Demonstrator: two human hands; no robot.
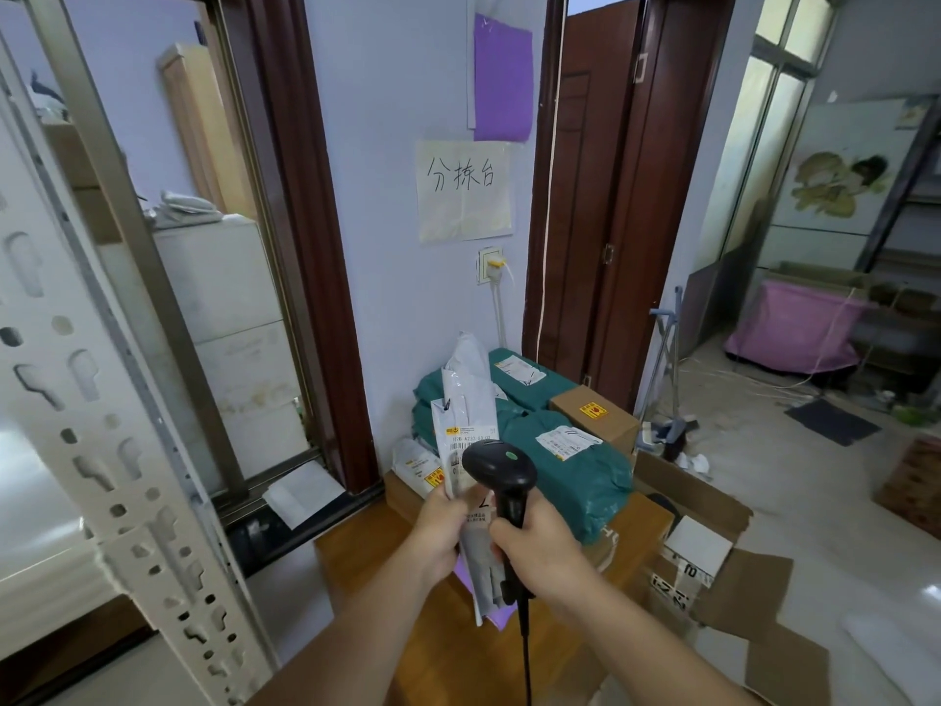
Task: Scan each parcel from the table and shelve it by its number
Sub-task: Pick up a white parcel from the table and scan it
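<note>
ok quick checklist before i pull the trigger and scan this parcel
1. Parcel held in left hand: ok.
2. Scanner gripped by right hand: ok.
3. Scanner head aimed at the parcel's label: ok, it sits right in front of it.
4. Barcode unobstructed: cannot tell, scanner hides part of the label.
5. Scanner cable hanging free: ok.
6. More parcels waiting on the table: ok, green bags and a box.

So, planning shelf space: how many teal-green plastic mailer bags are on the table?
3 visible: one at the back against the wall, one at the left behind the held white parcel, one in front. More may be hidden underneath.
</note>
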